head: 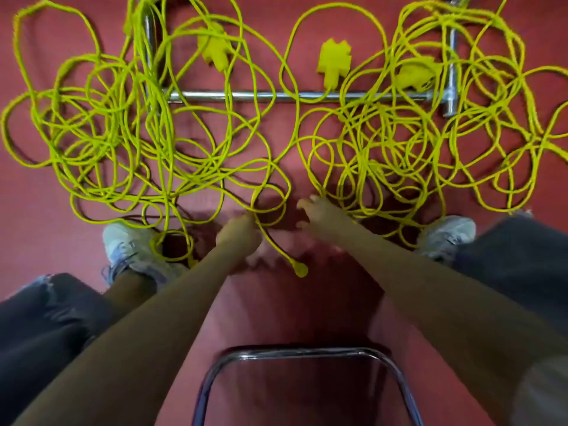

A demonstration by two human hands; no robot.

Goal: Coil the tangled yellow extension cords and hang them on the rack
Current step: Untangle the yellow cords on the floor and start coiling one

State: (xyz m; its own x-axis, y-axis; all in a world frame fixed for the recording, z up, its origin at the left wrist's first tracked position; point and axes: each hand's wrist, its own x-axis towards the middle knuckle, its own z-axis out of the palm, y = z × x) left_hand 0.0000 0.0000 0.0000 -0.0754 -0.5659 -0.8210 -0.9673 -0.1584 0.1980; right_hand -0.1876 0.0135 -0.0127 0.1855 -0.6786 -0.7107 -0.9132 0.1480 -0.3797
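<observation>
Tangled yellow extension cords (129,139) sprawl over the red floor in two big heaps, left and right (415,142). Three yellow socket blocks lie near the top, the middle one (333,61) the clearest. My left hand (241,233) grips a cord strand near its end; the yellow plug (300,269) dangles just below and to the right. My right hand (319,212) reaches with spread fingers toward the edge of the right heap and holds nothing. The chrome rack base (246,95) lies under the cords at the top.
My two feet in pale sneakers stand at the left (129,250) and right (445,235), each with cord loops beside it. A chair's dark metal frame (295,355) sits between my legs at the bottom. Bare red floor shows between hands and chair.
</observation>
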